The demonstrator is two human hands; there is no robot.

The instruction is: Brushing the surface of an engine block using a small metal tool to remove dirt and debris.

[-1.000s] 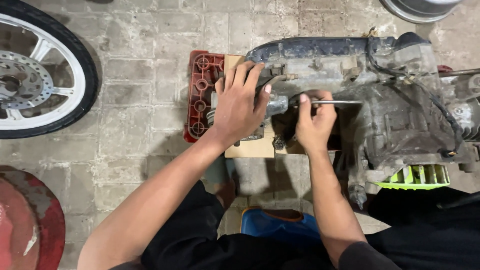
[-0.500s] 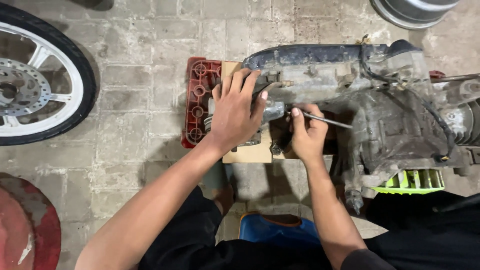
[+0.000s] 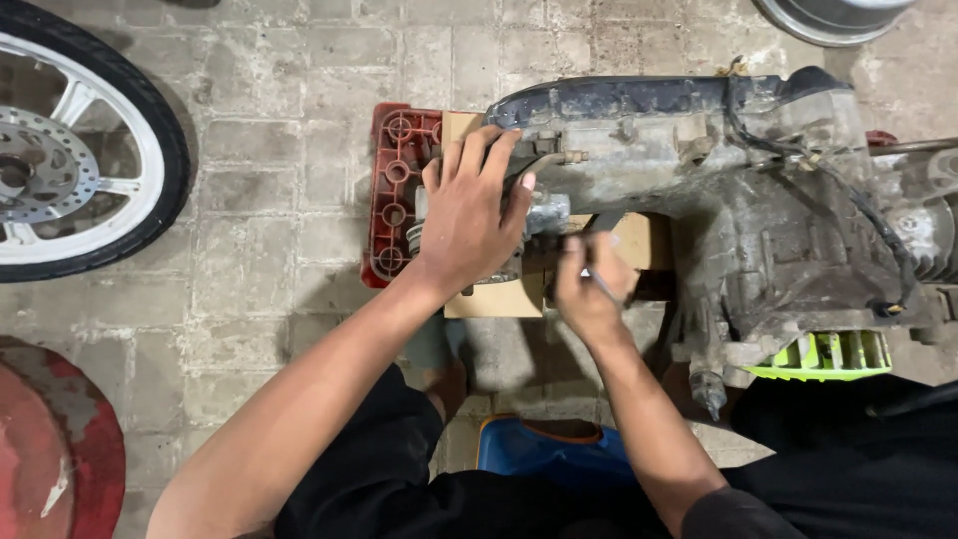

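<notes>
While the grimy engine [image 3: 738, 200] lies on its side across the paving, stretching off to the right of both hands, its narrow end sits right under them. The left hand [image 3: 474, 215] is spread flat, fingers apart, pressing down on that end of the casing and gripping nothing. Just to its right, nearly touching, the right hand [image 3: 589, 289] is curled closed around a thin metal tool [image 3: 602, 286], whose shaft slants out between the fingers; where its tip meets the engine cannot be made out. Under the hands, a piece of cardboard [image 3: 499, 297] shows below the left palm and again to the right of the right hand. A red plastic crate [image 3: 394, 190] lies just left of the left hand, beneath the cardboard. Further right of the right hand, a bright green finned part [image 3: 828, 354] sticks out from the engine's lower edge. Between the forearms, close to the body, sits a blue stool [image 3: 544, 449]. Well away to the left of the left arm lies a wheel [image 3: 80, 150] with a black tyre and white spokes, and below it a red round lid [image 3: 45, 449].
</notes>
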